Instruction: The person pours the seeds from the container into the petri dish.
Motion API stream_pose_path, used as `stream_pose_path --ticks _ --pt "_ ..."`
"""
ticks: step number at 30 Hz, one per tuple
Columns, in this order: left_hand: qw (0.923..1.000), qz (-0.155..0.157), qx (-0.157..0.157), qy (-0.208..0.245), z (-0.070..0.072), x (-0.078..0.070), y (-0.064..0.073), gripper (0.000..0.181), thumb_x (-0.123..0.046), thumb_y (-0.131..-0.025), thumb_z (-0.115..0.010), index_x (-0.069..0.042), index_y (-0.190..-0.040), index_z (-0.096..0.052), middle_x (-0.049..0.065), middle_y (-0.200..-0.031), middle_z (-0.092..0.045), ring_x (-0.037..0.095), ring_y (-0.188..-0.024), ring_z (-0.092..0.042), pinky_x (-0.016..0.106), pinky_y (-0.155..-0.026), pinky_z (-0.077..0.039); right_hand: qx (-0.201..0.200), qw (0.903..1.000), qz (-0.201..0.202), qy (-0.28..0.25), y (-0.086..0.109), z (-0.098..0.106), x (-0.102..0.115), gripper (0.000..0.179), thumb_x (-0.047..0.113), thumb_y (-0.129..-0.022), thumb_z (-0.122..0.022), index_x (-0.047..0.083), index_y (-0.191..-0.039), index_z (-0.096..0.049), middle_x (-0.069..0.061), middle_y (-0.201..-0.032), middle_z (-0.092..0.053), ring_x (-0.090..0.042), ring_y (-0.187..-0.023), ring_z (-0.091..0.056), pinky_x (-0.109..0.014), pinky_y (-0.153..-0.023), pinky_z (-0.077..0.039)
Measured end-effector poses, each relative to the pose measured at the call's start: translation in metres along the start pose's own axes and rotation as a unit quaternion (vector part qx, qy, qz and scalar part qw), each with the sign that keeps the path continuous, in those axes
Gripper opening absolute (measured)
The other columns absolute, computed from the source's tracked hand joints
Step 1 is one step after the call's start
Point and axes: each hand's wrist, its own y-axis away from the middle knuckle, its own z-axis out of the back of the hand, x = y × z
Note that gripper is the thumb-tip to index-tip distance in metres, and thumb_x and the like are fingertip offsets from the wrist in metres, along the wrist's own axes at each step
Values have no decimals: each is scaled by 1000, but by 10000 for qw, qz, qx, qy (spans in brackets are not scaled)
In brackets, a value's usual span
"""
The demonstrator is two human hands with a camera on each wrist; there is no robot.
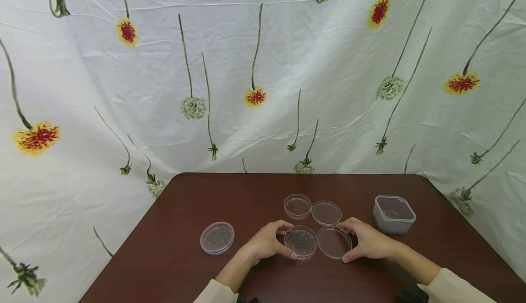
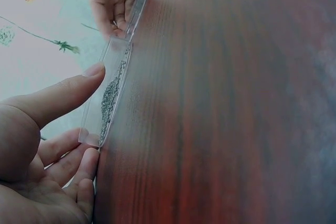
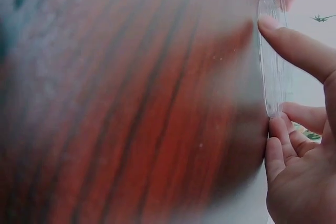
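Note:
A clear petri dish [image 1: 301, 241] with dark, seed-like grains stands on the table at centre. My left hand [image 1: 268, 243] holds it by the rim, thumb at the near side and fingers at the far side. In the left wrist view the grains [image 2: 111, 95] lie piled along its bottom. Just to the right, my right hand [image 1: 370, 240] grips a shallow clear petri dish lid [image 1: 334, 242] between thumb and fingers. In the right wrist view this lid [image 3: 270, 72] lies flat, low against the tabletop. The lid and the grain-filled dish sit edge to edge.
Behind them are another clear dish [image 1: 297, 207] and a clear lid [image 1: 326, 213]. A covered petri dish [image 1: 217, 237] with grains lies at left. A square plastic tub [image 1: 394, 221] with some grains stands at right on the brown table [image 1: 242, 193]. A flowered cloth [image 1: 230, 134] hangs behind.

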Motion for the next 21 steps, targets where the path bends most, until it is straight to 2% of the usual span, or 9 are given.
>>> stream_pose_path --ticks 7,10,15,18,21 --pt "10000 -12 3 -46 1 0 1 72 -5 -67 -97 -10 -131 -66 5 -128 -64 33 -126 -55 59 -108 -39 -187 9990 58 395 1 -2 3 83 38 -73 -95 -7 -132 -58 -8 -123 -59 -25 -108 -58 -35 -93 -50" --pt "10000 -46 -15 -37 1 0 1 71 -3 -67 -97 -9 -130 -67 5 -127 -65 32 -124 -55 57 -107 -39 -187 9998 103 13 3 -3 6 85 33 -76 -94 -12 -135 -52 -16 -128 -61 -34 -115 -61 -39 -98 -51" --pt "9999 -112 -44 4 1 0 1 70 0 -66 -97 -9 -130 -67 5 -126 -65 31 -123 -56 57 -107 -40 -134 9958 222 -878 3 -1 9 85 21 -83 -90 -19 -141 -42 -31 -140 -54 -50 -130 -52 -51 -104 -44" --pt "9999 -133 -35 27 0 1 0 70 0 -66 -97 -10 -130 -67 5 -126 -65 31 -123 -56 57 -107 -39 -169 9918 280 -1237 0 -2 10 81 14 -86 -87 -20 -142 -39 -34 -142 -51 -52 -132 -50 -48 -104 -45" --pt "9999 -159 -15 44 0 2 -1 70 0 -67 -96 -9 -130 -67 5 -126 -65 31 -123 -56 57 -107 -39 -231 9850 284 -1685 -5 -5 12 76 8 -87 -84 -18 -143 -38 -34 -144 -49 -52 -133 -48 -38 -104 -47"
